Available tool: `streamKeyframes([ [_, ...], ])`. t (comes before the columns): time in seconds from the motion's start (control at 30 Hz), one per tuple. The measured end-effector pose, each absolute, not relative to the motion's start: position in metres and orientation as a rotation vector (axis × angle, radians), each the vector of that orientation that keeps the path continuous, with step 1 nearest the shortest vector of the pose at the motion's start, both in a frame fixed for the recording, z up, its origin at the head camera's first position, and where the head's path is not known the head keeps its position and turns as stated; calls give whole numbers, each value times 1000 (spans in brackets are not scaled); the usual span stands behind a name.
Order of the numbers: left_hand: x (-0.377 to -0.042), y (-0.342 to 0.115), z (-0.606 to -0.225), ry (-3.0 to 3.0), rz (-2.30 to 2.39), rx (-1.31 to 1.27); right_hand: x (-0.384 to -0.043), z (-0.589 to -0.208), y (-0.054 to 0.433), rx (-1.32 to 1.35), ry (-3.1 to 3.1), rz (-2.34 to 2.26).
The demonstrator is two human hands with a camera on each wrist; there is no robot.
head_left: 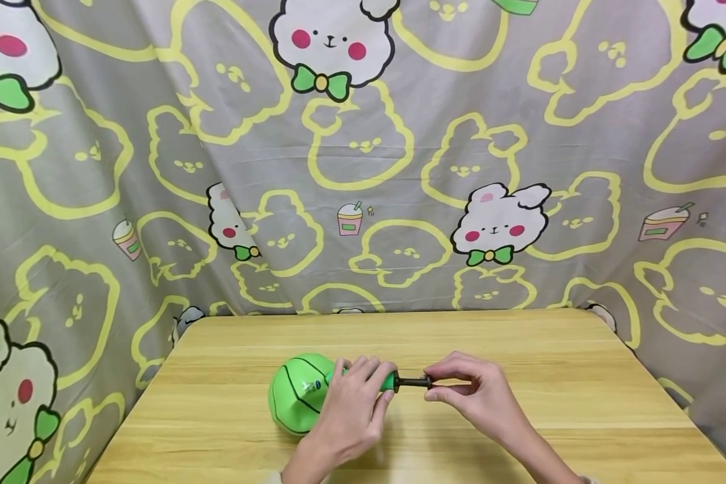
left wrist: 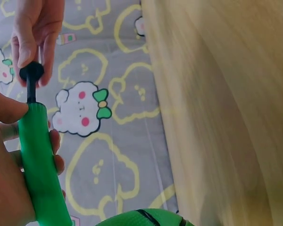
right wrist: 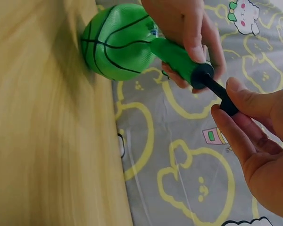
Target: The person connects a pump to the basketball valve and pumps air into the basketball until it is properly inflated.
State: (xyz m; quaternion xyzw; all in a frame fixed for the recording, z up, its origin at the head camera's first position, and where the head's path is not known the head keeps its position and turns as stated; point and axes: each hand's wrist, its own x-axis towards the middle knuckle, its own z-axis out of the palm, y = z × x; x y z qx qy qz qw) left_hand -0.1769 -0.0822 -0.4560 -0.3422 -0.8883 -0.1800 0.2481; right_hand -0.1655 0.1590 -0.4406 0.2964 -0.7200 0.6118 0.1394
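Note:
A green ball (head_left: 293, 396) with black lines sits on the table, its upper side partly dented. Against it points a green hand pump (left wrist: 40, 160), whose black rod is partly drawn out. My left hand (head_left: 353, 407) grips the pump's barrel, fingers wrapped round it just right of the ball. With thumb and fingertips my right hand (head_left: 474, 390) pinches the black handle (right wrist: 228, 106) at the rod's end. In the right wrist view the pump's tip meets the ball near a small printed mark; the joint itself is too small to make out.
The light wooden table (head_left: 218, 430) has rounded far corners. Behind it and on both sides hangs a grey curtain (head_left: 363, 161) with yellow outlines and white cartoon animals, close to the table's far edge.

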Motion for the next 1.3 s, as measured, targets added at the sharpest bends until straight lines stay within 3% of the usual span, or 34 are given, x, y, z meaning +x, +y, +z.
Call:
streamKeyframes([
  [0.6, -178, -81, -458, -2408, -478, -968, -163, -448, 145, 918, -2073, 1818],
  [1.3, -190, -102, -451, -2413, -542, -861, -167, -423, 186, 865, -2163, 1775],
])
